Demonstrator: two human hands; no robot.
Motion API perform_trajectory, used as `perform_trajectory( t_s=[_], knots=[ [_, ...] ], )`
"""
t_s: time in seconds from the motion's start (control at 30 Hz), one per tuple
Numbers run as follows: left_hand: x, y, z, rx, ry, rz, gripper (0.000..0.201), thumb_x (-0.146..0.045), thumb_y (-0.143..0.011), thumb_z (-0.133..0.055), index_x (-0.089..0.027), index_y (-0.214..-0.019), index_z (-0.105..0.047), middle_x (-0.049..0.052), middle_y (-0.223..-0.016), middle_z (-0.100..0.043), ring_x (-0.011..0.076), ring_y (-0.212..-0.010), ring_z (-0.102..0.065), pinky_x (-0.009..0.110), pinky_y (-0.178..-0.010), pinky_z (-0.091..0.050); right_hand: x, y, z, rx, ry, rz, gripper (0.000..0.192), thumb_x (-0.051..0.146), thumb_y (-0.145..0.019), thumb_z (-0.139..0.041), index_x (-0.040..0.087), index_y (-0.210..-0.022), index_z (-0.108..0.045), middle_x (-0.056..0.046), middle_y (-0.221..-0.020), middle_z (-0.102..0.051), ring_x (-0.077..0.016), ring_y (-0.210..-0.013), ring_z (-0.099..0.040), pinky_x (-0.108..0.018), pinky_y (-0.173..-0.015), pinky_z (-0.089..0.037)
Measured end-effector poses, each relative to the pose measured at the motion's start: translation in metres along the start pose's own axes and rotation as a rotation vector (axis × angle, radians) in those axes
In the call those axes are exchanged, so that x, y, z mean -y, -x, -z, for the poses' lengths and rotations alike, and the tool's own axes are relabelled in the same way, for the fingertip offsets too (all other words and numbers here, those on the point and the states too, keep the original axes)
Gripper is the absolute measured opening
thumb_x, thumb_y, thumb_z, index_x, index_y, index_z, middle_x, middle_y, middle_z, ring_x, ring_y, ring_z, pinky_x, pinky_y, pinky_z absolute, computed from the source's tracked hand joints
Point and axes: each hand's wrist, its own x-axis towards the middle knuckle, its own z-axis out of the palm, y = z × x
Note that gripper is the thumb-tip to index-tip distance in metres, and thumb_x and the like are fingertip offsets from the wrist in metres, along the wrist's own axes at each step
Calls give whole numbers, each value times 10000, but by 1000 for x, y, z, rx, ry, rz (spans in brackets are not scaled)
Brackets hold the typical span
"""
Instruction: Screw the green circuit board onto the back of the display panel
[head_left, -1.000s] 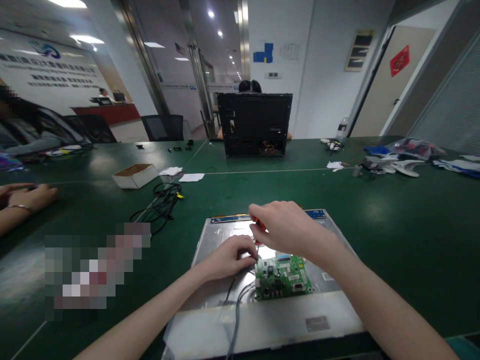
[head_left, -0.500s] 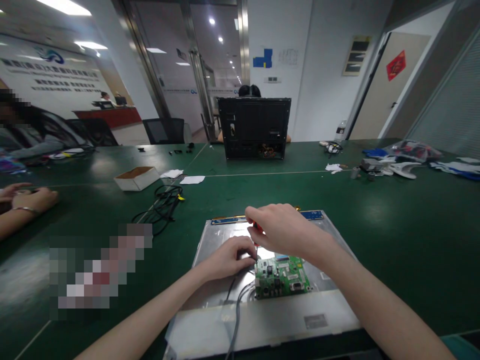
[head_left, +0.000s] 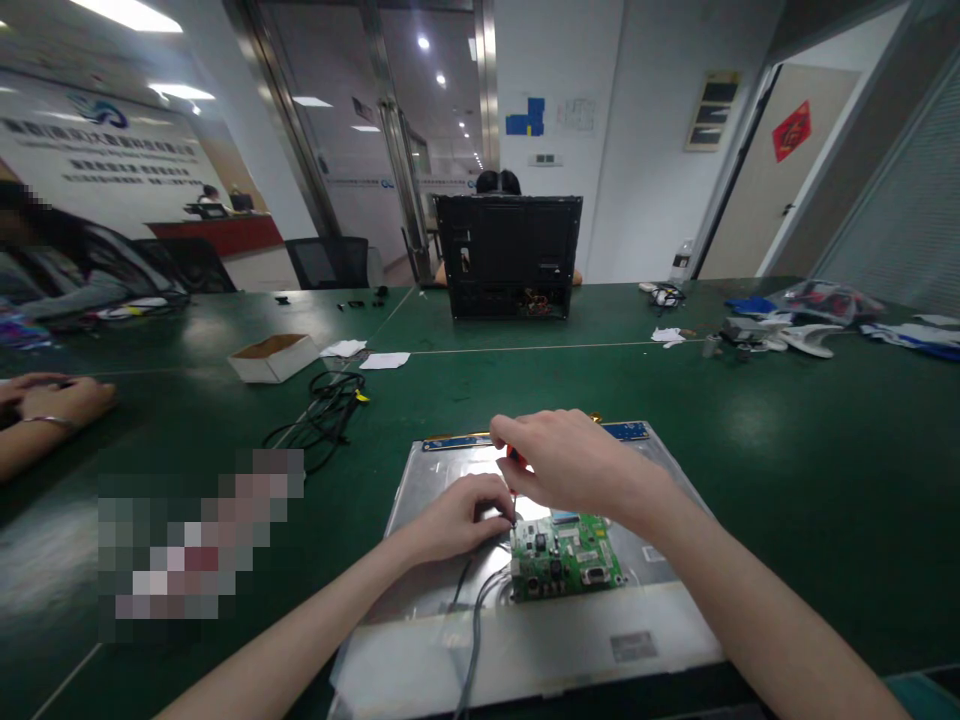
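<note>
My right hand (head_left: 566, 460) is closed around the red-and-black handle of a screwdriver (head_left: 514, 456), its thin shaft pointing down at the upper left corner of a green circuit board (head_left: 566, 552). At that same corner, the thumb and fingers of my left hand (head_left: 465, 515) are pinched together; anything between the fingertips is too small to make out. The board lies on the metal back of a flat display panel (head_left: 551, 655), which rests on the table. Grey cables (head_left: 474, 635) run from beside the board toward the near edge.
The green table (head_left: 795, 470) holds a coil of black cable (head_left: 326, 410), an open white box (head_left: 276, 360) and paper scraps (head_left: 385, 361). An upright black monitor housing (head_left: 510, 255) stands opposite. At left are another person's hands (head_left: 64, 400); several parts and bags sit far right.
The screwdriver handle has turned slightly in my right hand, showing more black. Both of my hands stay in nearly the same place.
</note>
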Motion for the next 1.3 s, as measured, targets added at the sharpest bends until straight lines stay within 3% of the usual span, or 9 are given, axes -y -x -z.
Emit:
perform_trajectory(
  t_s=[0.37,0.63,0.87,1.07,1.3],
  knots=[
    [1,-1,-1,-16,2,-29,84,-125,-783,-625,-163,-838,-677,25,-852,-699,198,-823,-628,295,-785,-483,1,1,4,38,-25,19,106,220,-922,-528,197,-1008,-586,-27,-895,-710,-159,-702,-595,-272,-514,-226],
    [-2,0,0,-22,-18,-15,103,-116,-787,-626,-162,-856,-687,27,-874,-709,204,-848,-636,294,-802,-488,4,1,7,32,-12,12,85,231,-938,-536,197,-975,-604,-17,-822,-695,-144,-656,-575,-265,-502,-228],
    [-4,1,2,-6,-70,0,120,-98,-776,-643,-170,-844,-709,27,-945,-721,202,-855,-640,299,-835,-490,6,-1,7,40,28,3,336,410,-995,-492,193,-800,-658,-13,-670,-644,-121,-561,-516,-275,-505,-199],
    [1,0,-1,-18,10,-24,96,-119,-792,-632,-159,-863,-682,27,-861,-714,202,-829,-644,298,-794,-500,2,1,2,29,-21,20,140,266,-926,-542,182,-1019,-604,-22,-754,-680,-138,-606,-545,-262,-509,-223],
    [-2,-2,0,-18,19,-64,54,-113,-784,-620,-159,-795,-647,15,-823,-690,190,-786,-618,304,-791,-501,3,4,4,59,-82,79,160,218,-856,-597,171,-995,-536,-25,-826,-682,-136,-612,-532,-255,-502,-252]
  ],
)
